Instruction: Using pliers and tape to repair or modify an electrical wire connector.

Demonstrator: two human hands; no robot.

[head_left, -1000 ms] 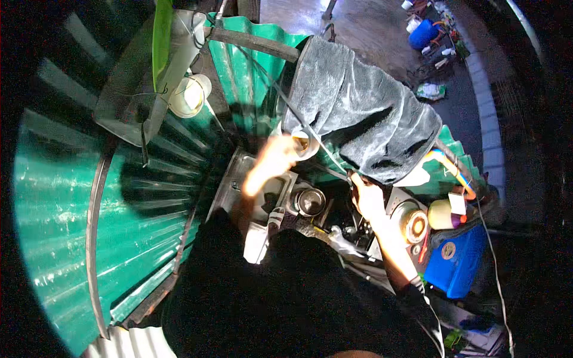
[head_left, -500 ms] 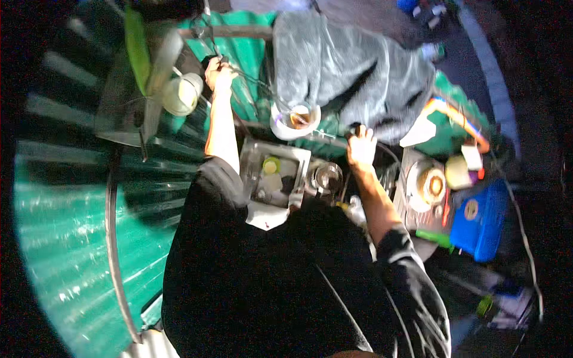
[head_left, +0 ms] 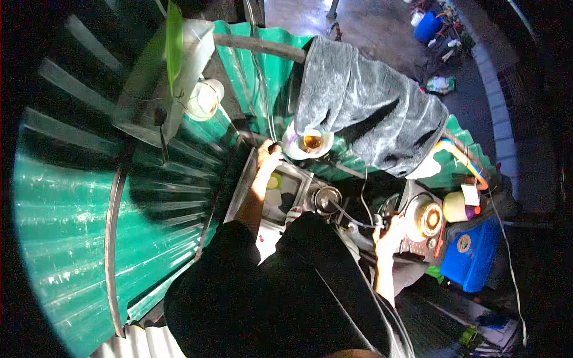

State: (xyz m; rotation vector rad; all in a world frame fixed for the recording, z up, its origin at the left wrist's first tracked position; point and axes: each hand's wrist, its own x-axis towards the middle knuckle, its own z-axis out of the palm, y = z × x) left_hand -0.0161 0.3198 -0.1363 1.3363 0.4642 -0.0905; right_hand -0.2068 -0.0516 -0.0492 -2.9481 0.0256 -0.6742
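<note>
My left hand (head_left: pixel 270 158) is closed around a small black piece on a pale cord (head_left: pixel 261 77) that hangs from above; its kind is unclear. Just below that hand is a grey sink-like basin (head_left: pixel 239 197) with a yellow-green round item (head_left: pixel 274 181) inside. Beside a metal pan (head_left: pixel 430 218), my right hand (head_left: pixel 387 230) has its fingers closed on another small dark piece. Grey cord (head_left: pixel 352 219) runs leftward from it toward a round metal pot (head_left: pixel 326 200). A white cup (head_left: pixel 307 143) with brown contents sits to the right of my left hand.
A grey towel (head_left: pixel 370 101) drapes over the green corrugated wall (head_left: pixel 239 65). A white container (head_left: pixel 205 99) stands at the far left. On the right are a blue bin (head_left: pixel 473 256), a yellowish jar (head_left: pixel 456 206) and an orange hose (head_left: pixel 465 158).
Both hands have come nearer my body. The left moved down and rightward; the right moved down and slightly right to beside the pan. The view has also shifted.
</note>
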